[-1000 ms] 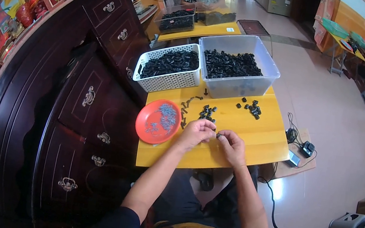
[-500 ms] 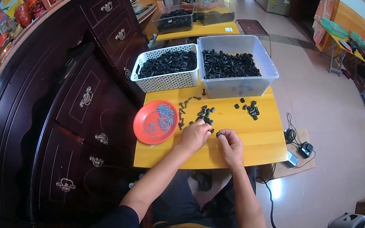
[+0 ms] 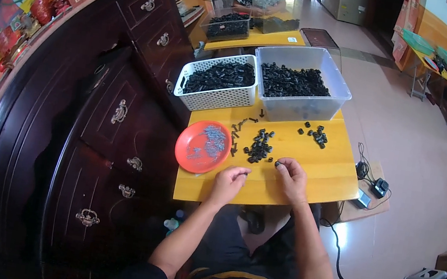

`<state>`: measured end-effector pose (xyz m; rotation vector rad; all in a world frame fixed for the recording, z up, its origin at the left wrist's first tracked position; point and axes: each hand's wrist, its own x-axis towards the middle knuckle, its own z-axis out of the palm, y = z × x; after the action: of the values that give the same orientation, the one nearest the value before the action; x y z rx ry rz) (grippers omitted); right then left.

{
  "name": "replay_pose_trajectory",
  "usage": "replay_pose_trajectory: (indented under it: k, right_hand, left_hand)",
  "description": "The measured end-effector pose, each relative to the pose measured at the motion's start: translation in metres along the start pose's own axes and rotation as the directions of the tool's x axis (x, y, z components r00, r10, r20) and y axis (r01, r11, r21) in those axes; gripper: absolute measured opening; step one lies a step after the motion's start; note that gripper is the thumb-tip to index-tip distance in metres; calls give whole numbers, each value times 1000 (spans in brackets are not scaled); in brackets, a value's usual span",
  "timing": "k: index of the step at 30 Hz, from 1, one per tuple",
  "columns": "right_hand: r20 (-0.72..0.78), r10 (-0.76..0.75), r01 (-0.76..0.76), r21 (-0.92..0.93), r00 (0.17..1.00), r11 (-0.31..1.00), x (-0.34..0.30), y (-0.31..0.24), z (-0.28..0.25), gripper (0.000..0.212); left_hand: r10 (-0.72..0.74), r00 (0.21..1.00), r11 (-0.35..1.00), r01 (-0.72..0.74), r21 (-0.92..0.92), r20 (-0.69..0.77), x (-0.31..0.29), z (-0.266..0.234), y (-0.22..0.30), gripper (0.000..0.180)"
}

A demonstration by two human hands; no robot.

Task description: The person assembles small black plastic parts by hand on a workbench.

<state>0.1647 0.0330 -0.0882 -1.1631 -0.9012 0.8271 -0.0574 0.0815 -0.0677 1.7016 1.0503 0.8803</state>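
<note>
Head view: the right hand (image 3: 293, 181) holds a small black piece (image 3: 277, 164) pinched between thumb and forefinger, just above the table's near half. The left hand (image 3: 228, 186) hangs apart from it, near the table's front edge, thumb and forefinger brought together; a dark speck shows at the tips, but I cannot tell whether anything is gripped there.

Just beside the right fingertips lies a loose black piece (image 3: 270, 160). Beyond it is a heap of black pieces (image 3: 260, 147), with a smaller black cluster (image 3: 320, 137) further right. Slim dark parts (image 3: 236, 135) straggle along the left, next to a red plate (image 3: 189, 137) bearing fine silvery pieces (image 3: 214, 141).

Judging by this, the step in hand is one-at-a-time fingertip work on these small parts, and it looks unfinished for the held piece. The next move calls for a steady pinch on the right and a clear, delicate approach by the left.

Farther out on the yellow table (image 3: 323, 176), a white perforated basket (image 3: 218, 100) and a translucent bin (image 3: 304, 112) stand side by side, both filled with black parts.
</note>
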Motion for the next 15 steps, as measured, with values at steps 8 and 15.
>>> replay_pose_trajectory:
  k: [8, 15]
  right_hand:
    - [219, 88, -121, 139, 972, 983, -32, -18, 28, 14]
    - [301, 108, -178, 216, 947, 960, -43, -6, 32, 12]
  left_hand:
    - [-139, 985, 920, 167, -355, 102, -21, -18, 17, 16]
    - [-146, 968, 847, 229, -481, 204, -18, -12, 22, 12]
